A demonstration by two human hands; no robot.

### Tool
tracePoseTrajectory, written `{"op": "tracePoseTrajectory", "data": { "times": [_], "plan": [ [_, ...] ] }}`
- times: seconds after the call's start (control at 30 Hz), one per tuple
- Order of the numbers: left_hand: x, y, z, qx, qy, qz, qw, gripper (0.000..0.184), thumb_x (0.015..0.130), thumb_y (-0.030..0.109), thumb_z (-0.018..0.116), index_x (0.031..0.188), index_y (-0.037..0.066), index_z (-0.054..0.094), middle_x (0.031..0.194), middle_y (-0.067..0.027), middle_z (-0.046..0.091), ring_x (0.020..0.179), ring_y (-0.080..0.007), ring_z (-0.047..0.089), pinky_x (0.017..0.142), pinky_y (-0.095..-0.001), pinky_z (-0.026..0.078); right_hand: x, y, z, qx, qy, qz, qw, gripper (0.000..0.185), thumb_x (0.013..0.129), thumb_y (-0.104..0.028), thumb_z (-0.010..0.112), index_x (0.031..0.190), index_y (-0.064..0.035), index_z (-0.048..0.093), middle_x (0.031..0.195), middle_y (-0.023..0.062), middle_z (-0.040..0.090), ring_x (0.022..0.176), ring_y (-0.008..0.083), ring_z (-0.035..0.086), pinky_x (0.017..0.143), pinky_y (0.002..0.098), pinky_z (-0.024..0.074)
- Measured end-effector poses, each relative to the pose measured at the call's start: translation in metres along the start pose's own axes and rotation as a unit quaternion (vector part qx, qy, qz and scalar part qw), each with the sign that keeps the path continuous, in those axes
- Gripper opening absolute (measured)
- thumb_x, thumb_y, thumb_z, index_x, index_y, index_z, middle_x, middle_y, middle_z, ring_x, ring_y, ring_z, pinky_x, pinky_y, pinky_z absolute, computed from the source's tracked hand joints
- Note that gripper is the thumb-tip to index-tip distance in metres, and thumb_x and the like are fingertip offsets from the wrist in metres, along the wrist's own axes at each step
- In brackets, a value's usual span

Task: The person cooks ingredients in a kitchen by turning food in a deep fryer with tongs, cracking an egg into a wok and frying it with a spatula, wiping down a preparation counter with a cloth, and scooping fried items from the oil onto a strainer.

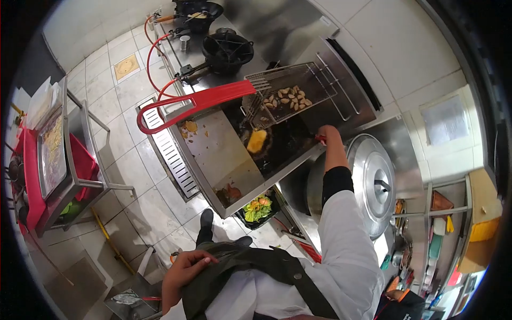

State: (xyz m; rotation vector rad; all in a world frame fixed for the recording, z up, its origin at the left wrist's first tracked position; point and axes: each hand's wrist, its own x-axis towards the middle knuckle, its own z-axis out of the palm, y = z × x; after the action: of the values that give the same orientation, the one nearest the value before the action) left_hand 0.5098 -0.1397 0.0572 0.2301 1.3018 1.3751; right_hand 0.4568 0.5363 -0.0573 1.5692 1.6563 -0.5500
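Note:
My right hand [329, 137] is closed around a small red handle at the right edge of the steel fryer [216, 144]. In the dark oil beside it floats a golden piece of food [257, 141]. Near my waist, over the dark apron [240, 266], my left hand [188, 271] is held with its fingers partly bent; whether it holds anything is hard to see. A wire basket with a red handle [213, 99] rests across the fryer, with several brown pieces [288, 99] inside.
A large lidded pot [370, 184] stands right of my arm. Black burners [228, 52] are beyond the fryer. A bin of vegetable scraps [257, 209] sits below its front corner. A metal rack with a tray [52, 154] is at the left.

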Motion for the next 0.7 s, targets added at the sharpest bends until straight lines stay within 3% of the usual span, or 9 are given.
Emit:
{"op": "tracePoseTrajectory", "data": {
  "times": [0.17, 0.27, 0.37, 0.47, 0.57, 0.7],
  "plan": [
    [-0.005, 0.001, 0.0, -0.029, 0.039, -0.022, 0.999, 0.021, 0.086, 0.016, 0.049, 0.09, 0.0, 0.061, 0.084, -0.0023, 0.06, 0.079, -0.0068, 0.051, 0.072, -0.021, 0.041, -0.002, -0.009, 0.006, -0.199, 0.061, -0.095, 0.974, 0.029, 0.079, -0.022, 0.053, 0.056, -0.0039, 0.051, 0.058, 0.0114, 0.053, 0.053, 0.0221, 0.05, 0.053, 0.0399, 0.0381],
    [-0.003, 0.004, -0.001, -0.031, 0.032, -0.012, 0.999, 0.021, 0.086, 0.016, 0.05, 0.09, -0.001, 0.06, 0.085, -0.0022, 0.06, 0.079, -0.0071, 0.052, 0.072, -0.0211, 0.041, 0.002, -0.009, 0.0, -0.188, 0.019, -0.108, 0.976, 0.03, 0.08, -0.019, 0.052, 0.055, -0.0038, 0.049, 0.056, 0.0121, 0.051, 0.05, 0.0214, 0.049, 0.047, 0.0381, 0.0375],
    [0.008, 0.005, -0.002, -0.02, 0.001, -0.005, 1.0, 0.02, 0.086, 0.016, 0.05, 0.09, -0.001, 0.061, 0.084, -0.0022, 0.06, 0.08, -0.0064, 0.051, 0.072, -0.0204, 0.04, 0.002, -0.011, -0.011, 0.039, -0.009, 0.051, 0.998, 0.032, 0.081, -0.018, 0.051, 0.053, -0.0025, 0.047, 0.056, 0.0123, 0.05, 0.047, 0.0201, 0.048, 0.041, 0.0353, 0.0354],
    [0.014, 0.013, -0.001, -0.001, -0.023, -0.007, 1.0, 0.02, 0.086, 0.016, 0.05, 0.09, 0.0, 0.061, 0.083, -0.0021, 0.06, 0.078, -0.0061, 0.051, 0.07, -0.02, 0.04, -0.044, 0.007, -0.016, 0.127, -0.013, -0.063, 0.99, 0.035, 0.083, -0.023, 0.051, 0.055, -0.0026, 0.046, 0.053, 0.0101, 0.046, 0.043, 0.0185, 0.044, 0.039, 0.0326, 0.0334],
    [0.019, 0.011, -0.002, 0.018, -0.035, -0.016, 0.999, 0.02, 0.086, 0.016, 0.05, 0.09, 0.0, 0.062, 0.081, -0.0023, 0.06, 0.077, -0.0066, 0.051, 0.069, -0.0206, 0.04, -0.083, 0.008, -0.013, 0.041, 0.026, -0.104, 0.993, 0.035, 0.083, -0.028, 0.051, 0.058, -0.0035, 0.046, 0.05, 0.0071, 0.043, 0.041, 0.0174, 0.041, 0.038, 0.0317, 0.0326],
    [0.02, 0.015, 0.001, 0.026, -0.031, -0.004, 0.999, 0.02, 0.086, 0.017, 0.051, 0.089, 0.001, 0.062, 0.079, -0.0018, 0.06, 0.074, -0.0062, 0.05, 0.067, -0.0205, 0.04, -0.044, 0.003, -0.004, -0.012, -0.034, -0.139, 0.99, 0.031, 0.082, -0.027, 0.049, 0.062, -0.0036, 0.049, 0.051, 0.0066, 0.044, 0.041, 0.0171, 0.041, 0.039, 0.0323, 0.0331]
  ]
}}
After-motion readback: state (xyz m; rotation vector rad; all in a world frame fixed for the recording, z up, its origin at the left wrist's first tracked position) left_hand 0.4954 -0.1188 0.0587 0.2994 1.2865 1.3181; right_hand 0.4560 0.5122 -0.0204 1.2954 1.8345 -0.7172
